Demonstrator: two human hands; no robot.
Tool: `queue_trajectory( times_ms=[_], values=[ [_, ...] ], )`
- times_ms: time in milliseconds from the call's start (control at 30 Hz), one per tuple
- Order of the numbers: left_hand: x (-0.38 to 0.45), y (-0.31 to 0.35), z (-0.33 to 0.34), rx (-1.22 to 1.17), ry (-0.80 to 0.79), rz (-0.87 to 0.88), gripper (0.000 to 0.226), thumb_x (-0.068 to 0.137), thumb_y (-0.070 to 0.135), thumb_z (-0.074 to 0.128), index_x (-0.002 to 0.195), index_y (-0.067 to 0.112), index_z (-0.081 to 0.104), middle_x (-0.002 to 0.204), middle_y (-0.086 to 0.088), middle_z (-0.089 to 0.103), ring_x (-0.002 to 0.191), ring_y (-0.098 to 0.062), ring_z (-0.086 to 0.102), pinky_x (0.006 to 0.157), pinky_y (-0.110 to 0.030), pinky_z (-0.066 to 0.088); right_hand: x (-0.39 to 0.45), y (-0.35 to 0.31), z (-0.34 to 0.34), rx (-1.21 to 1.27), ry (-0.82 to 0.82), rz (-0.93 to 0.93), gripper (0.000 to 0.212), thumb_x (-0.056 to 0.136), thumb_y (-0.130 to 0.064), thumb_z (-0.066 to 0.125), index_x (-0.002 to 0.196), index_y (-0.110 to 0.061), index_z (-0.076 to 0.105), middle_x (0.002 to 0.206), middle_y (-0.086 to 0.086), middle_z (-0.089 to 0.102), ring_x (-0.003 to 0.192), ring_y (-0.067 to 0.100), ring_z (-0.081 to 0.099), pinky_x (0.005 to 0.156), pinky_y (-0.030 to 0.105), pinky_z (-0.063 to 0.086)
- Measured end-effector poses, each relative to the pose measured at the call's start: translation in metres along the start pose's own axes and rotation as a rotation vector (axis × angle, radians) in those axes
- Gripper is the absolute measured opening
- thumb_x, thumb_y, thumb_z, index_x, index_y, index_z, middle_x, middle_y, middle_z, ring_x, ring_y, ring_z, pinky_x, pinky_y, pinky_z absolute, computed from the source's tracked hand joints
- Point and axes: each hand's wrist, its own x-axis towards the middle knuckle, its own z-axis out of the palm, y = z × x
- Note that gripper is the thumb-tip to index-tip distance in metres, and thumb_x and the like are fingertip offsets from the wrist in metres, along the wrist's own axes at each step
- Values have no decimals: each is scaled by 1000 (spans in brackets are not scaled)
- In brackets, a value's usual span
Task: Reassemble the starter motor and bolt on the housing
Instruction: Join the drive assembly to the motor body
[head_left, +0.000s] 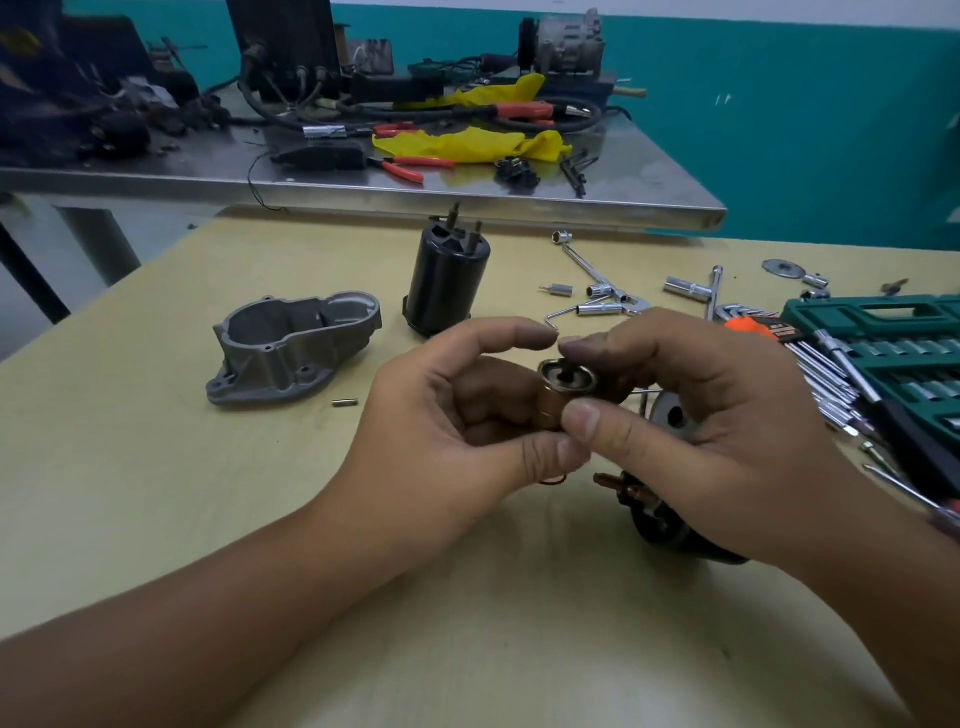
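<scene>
Both hands meet above the pale yellow tabletop (156, 493) around a small cylindrical motor part (558, 392) with a copper-coloured barrel and a shiny metal rim at its open end. The left hand (467, 415) curls its fingers round the barrel from the side, thumb underneath. The right hand (691, 410) pinches the rim end between thumb and forefinger.

Just under the right hand lie a round grey metal disc with a hole (672, 415) and a dark round end piece with copper studs (654, 514), both partly hidden.

Beyond the left hand stands a glossy black cylindrical motor body (447, 286), upright, with two bolts poking from its top. Farther left of it rests the cast grey aluminium housing (296, 353), rough and matte, hollow side up. A small steel pin (345, 401) lies near its flange.

Past the right hand, chrome sockets and wrenches (613, 301) are scattered beside a green plastic tool case (883, 322). Its orange label is too blurred to read.
</scene>
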Motion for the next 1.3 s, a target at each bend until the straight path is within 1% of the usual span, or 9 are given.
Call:
queue_trajectory(
  times_ms=[200,433,600,667,767,867,1000,1167,1300],
  values=[
    [7,2,-4,-181,86,-128,56,71,-2,81,120,19,65,95,-18,78,92,-37,77,79,-38,63,-1,-2,0,-219,-221,-41,87,67,-51,87,142,-24,54,124,-15,59,102,1,58,83,13,47],
    [14,13,-21,-15,-217,-324,42,88,22,77,126,17,63,106,-13,78,90,-32,77,76,-40,63,-2,-3,5,-350,-163,-49,58,67,-55,83,110,-20,66,97,-14,65,88,5,57,73,22,47],
    [38,20,-88,809,-3,-172,14,100,31,65,92,28,75,76,8,74,60,-3,68,59,-27,52,-1,-13,3,-411,-175,-19,54,59,-51,87,100,-27,61,90,-18,62,80,9,57,66,31,55],
    [40,13,-100,1090,-213,-167,11,93,37,73,102,33,76,99,16,72,73,8,63,68,-20,49,-2,-18,6,-546,-239,-108,54,58,-43,96,93,-26,58,86,-13,61,73,17,60,64,42,53],
    [43,-1,-101,1322,-465,-176,47,87,51,75,130,33,68,123,15,61,86,15,50,76,-13,37,-9,-27,19,-742,-354,-248,47,59,-40,87,91,-24,56,83,-4,63,69,28,59,73,47,49],
    [45,-8,-98,1309,-440,-125,48,86,50,77,130,32,67,111,16,58,87,3,49,80,-21,40,-14,-35,31,-736,-463,-243,44,66,-51,77,94,-26,54,84,-4,62,69,27,57,73,46,48],
    [44,-17,-96,1237,-398,-98,31,86,39,80,114,30,70,97,22,55,88,20,48,67,-6,38,-15,-36,38,-728,-520,-225,47,69,-60,76,94,-26,55,82,-5,60,68,24,57,68,41,48],
    [42,-16,-99,1128,-340,-84,34,91,32,76,124,32,65,106,19,59,86,8,57,71,-10,41,-14,-38,37,-643,-487,-174,50,71,-67,71,99,-28,60,90,-9,65,76,21,62,70,40,51],
    [34,-1,-93,392,-293,-229,34,97,16,65,130,22,66,94,1,67,73,-18,66,68,-31,56,-10,-30,22,-402,-142,-91,45,85,-57,66,107,-18,72,93,-10,69,80,6,59,73,24,48]
  ],
)
